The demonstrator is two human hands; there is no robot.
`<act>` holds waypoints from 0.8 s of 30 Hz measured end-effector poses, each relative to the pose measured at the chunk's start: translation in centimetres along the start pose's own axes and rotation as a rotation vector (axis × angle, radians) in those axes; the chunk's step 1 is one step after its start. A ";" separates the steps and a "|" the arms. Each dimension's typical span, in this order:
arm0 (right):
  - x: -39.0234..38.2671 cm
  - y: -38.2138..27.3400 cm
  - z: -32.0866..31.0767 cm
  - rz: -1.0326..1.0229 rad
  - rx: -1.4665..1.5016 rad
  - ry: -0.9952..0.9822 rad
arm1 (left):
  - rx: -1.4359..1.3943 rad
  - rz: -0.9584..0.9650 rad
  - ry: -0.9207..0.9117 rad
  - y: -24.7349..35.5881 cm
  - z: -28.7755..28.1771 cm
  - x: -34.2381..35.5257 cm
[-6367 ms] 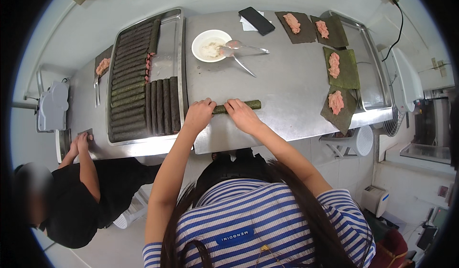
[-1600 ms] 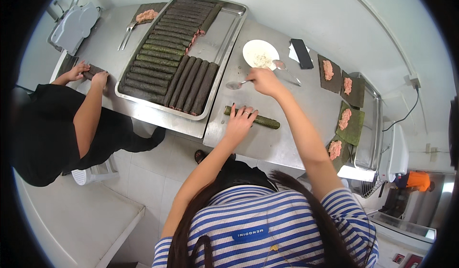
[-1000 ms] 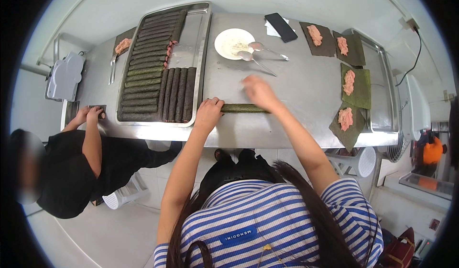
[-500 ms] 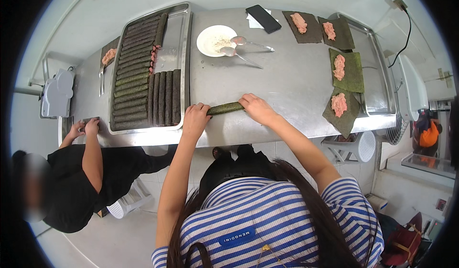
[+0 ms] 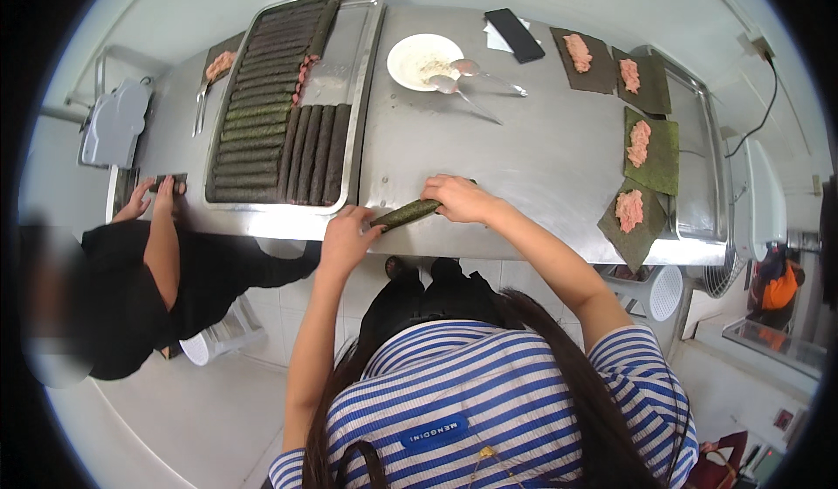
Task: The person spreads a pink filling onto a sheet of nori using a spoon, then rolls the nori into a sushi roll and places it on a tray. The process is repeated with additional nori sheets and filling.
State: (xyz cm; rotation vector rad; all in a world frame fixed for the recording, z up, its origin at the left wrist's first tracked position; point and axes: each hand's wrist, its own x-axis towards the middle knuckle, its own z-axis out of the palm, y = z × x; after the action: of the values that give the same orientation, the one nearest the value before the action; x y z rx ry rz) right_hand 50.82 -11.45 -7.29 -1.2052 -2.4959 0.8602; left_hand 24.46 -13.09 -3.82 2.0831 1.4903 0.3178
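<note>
A dark green seaweed roll (image 5: 406,216) lies slantwise at the front edge of the steel table, its right end farther from me than its left. My left hand (image 5: 347,237) has its fingers closed on the near left end. Closed round the other end is my right hand (image 5: 461,199), whose fingers hide part of the roll. To the left stands a metal tray (image 5: 371,79) with many finished seaweed rolls (image 5: 253,131) in rows. On the right lie several seaweed sheets (image 5: 653,173), each topped with pink minced filling (image 5: 628,211).
A white bowl (image 5: 403,52) with two spoons (image 5: 471,100) sits toward the back, near a black phone (image 5: 515,35). Another metal tray (image 5: 698,183) is at the right. At far left, a co-worker's hands (image 5: 157,194) handle another roll beside a topped sheet (image 5: 220,64).
The roll has turned from nearly level to slanted, its left end coming nearer to me. My left hand has moved toward the table edge with it. The whole view has shifted slightly.
</note>
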 end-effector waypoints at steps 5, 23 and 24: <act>-0.4 -1.5 0.8 -0.140 0.023 -0.166 | -0.005 -0.524 -0.443 -3.9 -3.0 -4.3; -0.3 -2.1 1.9 -0.324 0.282 -0.140 | -0.328 -0.226 -0.320 2.2 0.5 -5.5; -0.3 -2.2 1.7 -0.266 0.307 -0.173 | -0.276 -0.221 -0.340 2.5 -0.2 -5.2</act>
State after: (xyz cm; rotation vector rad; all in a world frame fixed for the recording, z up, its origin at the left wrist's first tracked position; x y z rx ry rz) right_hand 48.85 -13.40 -7.29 -0.7092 -2.4579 1.2579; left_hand 24.51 -18.40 -1.56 1.6432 1.3671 0.0725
